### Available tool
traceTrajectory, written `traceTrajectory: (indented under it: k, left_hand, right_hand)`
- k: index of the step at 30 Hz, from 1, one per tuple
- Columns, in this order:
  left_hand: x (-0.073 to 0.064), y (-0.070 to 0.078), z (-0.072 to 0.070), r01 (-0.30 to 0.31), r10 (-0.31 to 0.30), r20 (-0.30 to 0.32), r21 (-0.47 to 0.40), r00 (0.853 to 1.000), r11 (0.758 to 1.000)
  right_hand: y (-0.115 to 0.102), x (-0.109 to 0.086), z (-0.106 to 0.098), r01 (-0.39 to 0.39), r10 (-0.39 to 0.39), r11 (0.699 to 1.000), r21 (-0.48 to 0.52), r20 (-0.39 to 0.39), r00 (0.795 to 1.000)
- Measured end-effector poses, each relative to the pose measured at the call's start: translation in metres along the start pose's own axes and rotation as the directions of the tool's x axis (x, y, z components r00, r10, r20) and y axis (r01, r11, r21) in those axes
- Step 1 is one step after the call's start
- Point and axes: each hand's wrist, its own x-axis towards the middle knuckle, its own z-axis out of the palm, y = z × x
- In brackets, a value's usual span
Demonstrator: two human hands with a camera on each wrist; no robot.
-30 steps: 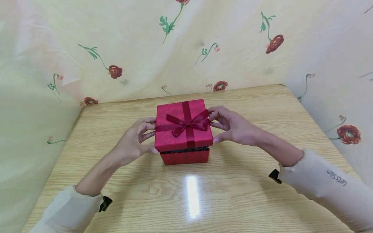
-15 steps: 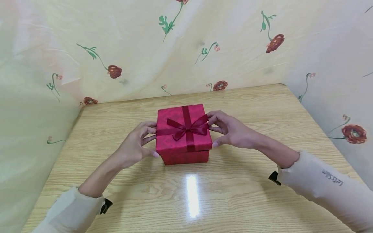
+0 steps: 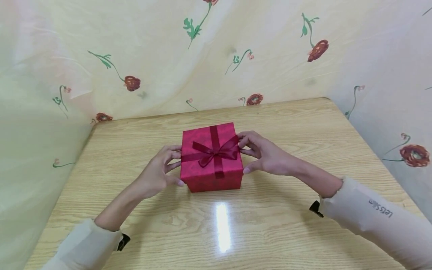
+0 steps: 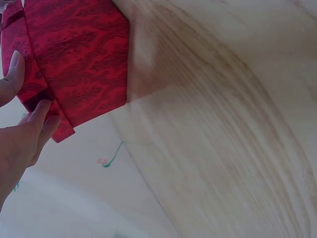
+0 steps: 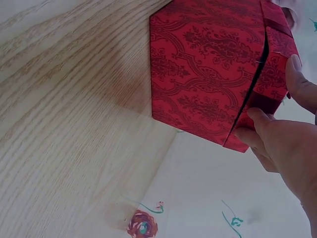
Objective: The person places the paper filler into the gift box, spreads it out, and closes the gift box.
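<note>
A red gift box (image 3: 216,184) stands on the table, covered by its red lid (image 3: 199,137). Dark red ribbon crosses the lid and is tied in a bow (image 3: 215,153) on top. My left hand (image 3: 156,171) grips the lid's left side, thumb by the front corner. On the opposite side my right hand (image 3: 267,154) holds the lid in the same way. In the right wrist view a thin dark gap shows between the lid's rim and the box wall (image 5: 203,64). From the left wrist view, the lid (image 4: 62,126) overlaps the box wall. The box's inside is hidden.
The light wooden table (image 3: 216,228) has a bright light reflection in front of the box. A pale floral cloth (image 3: 162,56) hangs behind the table and along both sides.
The lid has come down onto the box with both hands on it. The dark filling seen under its front edge a second ago is now covered.
</note>
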Motion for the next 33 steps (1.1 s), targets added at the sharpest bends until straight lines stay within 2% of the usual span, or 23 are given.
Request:
traceTrajectory:
  k: [8, 14, 17, 22, 33]
  left_hand:
    - [0.001, -0.009, 0.006, -0.001, 0.001, -0.008, 0.034, 1.0, 0.999]
    - [0.002, -0.007, 0.007, -0.024, 0.025, -0.012, 0.047, 1.0, 0.999]
    - [0.002, -0.008, 0.008, -0.015, 0.015, -0.009, 0.034, 1.0, 0.999]
    - [0.001, -0.011, 0.01, 0.016, -0.016, -0.012, 0.024, 1.0, 1.0]
    - [0.002, -0.012, 0.011, 0.019, -0.019, -0.007, 0.027, 1.0, 0.999]
  right_hand:
    - [0.003, -0.001, 0.001, 0.003, -0.003, 1.0, -0.028, -0.001, 1.0]
    - [0.012, -0.002, 0.002, -0.058, 0.058, 0.998, -0.016, -0.003, 0.998]
    - [0.016, -0.003, 0.003, -0.07, 0.07, 0.998, -0.003, -0.006, 0.998]
    - [0.02, -0.002, 0.004, -0.042, 0.042, 0.999, -0.01, 0.002, 0.999]
    - [0.022, -0.002, 0.002, -0.036, 0.036, 0.999, -0.013, 0.003, 0.999]
